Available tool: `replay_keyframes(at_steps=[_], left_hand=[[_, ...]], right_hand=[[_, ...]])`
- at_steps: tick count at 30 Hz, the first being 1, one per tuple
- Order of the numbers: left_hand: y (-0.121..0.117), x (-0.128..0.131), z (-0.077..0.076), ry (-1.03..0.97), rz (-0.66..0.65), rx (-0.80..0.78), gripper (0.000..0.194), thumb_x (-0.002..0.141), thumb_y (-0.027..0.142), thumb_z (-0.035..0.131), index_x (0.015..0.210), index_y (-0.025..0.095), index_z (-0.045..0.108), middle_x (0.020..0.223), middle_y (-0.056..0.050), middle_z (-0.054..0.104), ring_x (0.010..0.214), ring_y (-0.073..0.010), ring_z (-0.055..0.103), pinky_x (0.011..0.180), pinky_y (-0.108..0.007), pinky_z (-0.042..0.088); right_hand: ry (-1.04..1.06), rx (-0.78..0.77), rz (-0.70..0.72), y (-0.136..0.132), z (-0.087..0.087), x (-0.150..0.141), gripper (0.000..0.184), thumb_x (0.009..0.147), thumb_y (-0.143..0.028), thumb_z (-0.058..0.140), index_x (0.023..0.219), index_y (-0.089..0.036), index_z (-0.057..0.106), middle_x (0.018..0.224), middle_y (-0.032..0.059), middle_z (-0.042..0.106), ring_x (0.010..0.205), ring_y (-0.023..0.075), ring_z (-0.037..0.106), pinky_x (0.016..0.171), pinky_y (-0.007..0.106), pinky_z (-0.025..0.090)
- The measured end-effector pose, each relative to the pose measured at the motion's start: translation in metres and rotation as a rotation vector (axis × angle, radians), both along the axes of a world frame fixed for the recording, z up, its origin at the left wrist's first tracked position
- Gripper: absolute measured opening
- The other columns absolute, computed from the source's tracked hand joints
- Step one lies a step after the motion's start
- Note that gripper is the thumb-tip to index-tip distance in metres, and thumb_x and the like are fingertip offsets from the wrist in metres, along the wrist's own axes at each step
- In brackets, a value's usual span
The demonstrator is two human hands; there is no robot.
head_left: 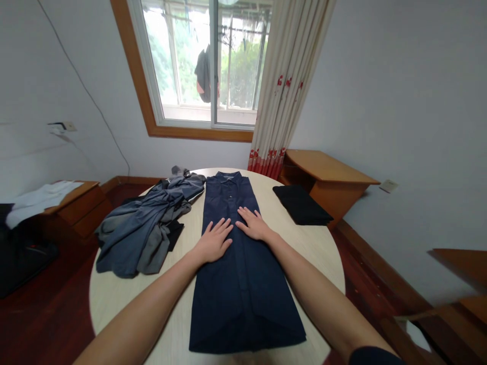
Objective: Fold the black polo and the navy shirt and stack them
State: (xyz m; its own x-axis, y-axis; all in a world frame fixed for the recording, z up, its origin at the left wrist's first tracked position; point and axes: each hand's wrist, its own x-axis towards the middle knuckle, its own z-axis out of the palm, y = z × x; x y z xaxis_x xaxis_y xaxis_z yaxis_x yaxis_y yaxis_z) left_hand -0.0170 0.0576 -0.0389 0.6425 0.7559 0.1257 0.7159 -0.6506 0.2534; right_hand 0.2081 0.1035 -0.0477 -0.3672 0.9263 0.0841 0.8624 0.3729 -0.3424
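Observation:
A dark navy button-up shirt (239, 284) lies lengthwise on the round pale wooden table (323, 243), folded into a long narrow strip with its collar at the far end. My left hand (213, 241) rests flat on the middle of the shirt, fingers stretched out. My right hand (254, 224) lies flat beside it, a little farther up the shirt, fingers spread. Neither hand holds anything.
A heap of grey and blue clothes (148, 223) lies on the table's left side. A folded black garment (302, 204) sits at the right rim. A low wooden desk (327, 175) stands behind right, a wooden cabinet (76, 205) with white cloth at the left, window and curtain beyond.

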Motion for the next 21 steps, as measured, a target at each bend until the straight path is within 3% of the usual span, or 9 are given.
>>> replay_keyframes(at_steps=[5, 8, 10, 12, 15, 18, 21], left_hand=[[-0.033, 0.017, -0.001, 0.101, -0.001, -0.066, 0.065, 0.101, 0.046, 0.036, 0.156, 0.012, 0.034, 0.164, -0.019, 0.018, 0.153, -0.0343, 0.01, 0.121, -0.06, 0.013], [-0.054, 0.019, 0.004, 0.104, -0.125, -0.177, 0.075, 0.098, 0.056, 0.042, 0.157, 0.01, 0.032, 0.164, -0.022, 0.013, 0.153, -0.036, 0.005, 0.121, -0.059, 0.014], [-0.057, 0.013, 0.011, 0.046, -0.245, -0.272, 0.079, 0.093, 0.06, 0.051, 0.155, 0.013, 0.036, 0.164, -0.02, 0.017, 0.152, -0.0346, 0.012, 0.121, -0.054, 0.022], [-0.048, 0.001, 0.018, -0.086, -0.304, -0.325, 0.067, 0.094, 0.056, 0.051, 0.15, 0.02, 0.046, 0.161, -0.014, 0.031, 0.149, -0.029, 0.03, 0.12, -0.046, 0.03], [-0.015, -0.027, 0.022, -0.268, -0.184, -0.24, 0.044, 0.097, 0.036, 0.045, 0.134, 0.023, 0.063, 0.149, -0.007, 0.054, 0.138, -0.0222, 0.049, 0.119, -0.041, 0.035], [0.021, -0.056, 0.017, -0.272, 0.029, -0.132, 0.041, 0.085, 0.024, 0.05, 0.119, 0.018, 0.072, 0.144, -0.009, 0.058, 0.135, -0.0257, 0.053, 0.119, -0.044, 0.035], [0.04, -0.074, 0.01, -0.261, 0.105, -0.134, 0.044, 0.078, 0.02, 0.051, 0.114, 0.014, 0.073, 0.145, -0.013, 0.057, 0.133, -0.0281, 0.054, 0.118, -0.045, 0.036]], right_hand=[[-0.013, -0.044, 0.057, -0.012, 0.002, 0.001, 0.066, 0.1, -0.056, 0.036, 0.157, -0.023, 0.033, 0.165, 0.0106, 0.023, 0.154, 0.0283, 0.017, 0.122, 0.059, 0.01], [0.013, -0.041, 0.077, -0.01, 0.003, 0.004, 0.062, 0.1, -0.055, 0.038, 0.155, -0.024, 0.037, 0.164, 0.0102, 0.026, 0.153, 0.0281, 0.02, 0.122, 0.059, 0.011], [0.058, -0.009, 0.072, -0.005, 0.003, 0.01, 0.06, 0.101, -0.053, 0.039, 0.153, -0.024, 0.041, 0.162, 0.01, 0.031, 0.152, 0.0279, 0.023, 0.121, 0.059, 0.015], [0.11, 0.047, 0.031, 0.002, 0.002, 0.019, 0.056, 0.102, -0.049, 0.038, 0.15, -0.022, 0.046, 0.16, 0.0106, 0.037, 0.15, 0.0276, 0.028, 0.121, 0.058, 0.019], [0.178, 0.149, -0.084, 0.013, 0.0, 0.041, 0.048, 0.1, -0.033, 0.039, 0.142, -0.017, 0.056, 0.152, 0.0131, 0.048, 0.144, 0.0259, 0.04, 0.121, 0.051, 0.027], [0.234, 0.202, -0.166, 0.02, -0.002, 0.067, 0.049, 0.09, -0.016, 0.045, 0.135, -0.015, 0.062, 0.145, 0.0134, 0.056, 0.138, 0.0249, 0.049, 0.12, 0.044, 0.032], [0.25, 0.143, -0.143, 0.018, -0.003, 0.088, 0.055, 0.08, -0.009, 0.051, 0.134, -0.015, 0.064, 0.146, 0.0144, 0.054, 0.139, 0.0273, 0.047, 0.122, 0.046, 0.03]])
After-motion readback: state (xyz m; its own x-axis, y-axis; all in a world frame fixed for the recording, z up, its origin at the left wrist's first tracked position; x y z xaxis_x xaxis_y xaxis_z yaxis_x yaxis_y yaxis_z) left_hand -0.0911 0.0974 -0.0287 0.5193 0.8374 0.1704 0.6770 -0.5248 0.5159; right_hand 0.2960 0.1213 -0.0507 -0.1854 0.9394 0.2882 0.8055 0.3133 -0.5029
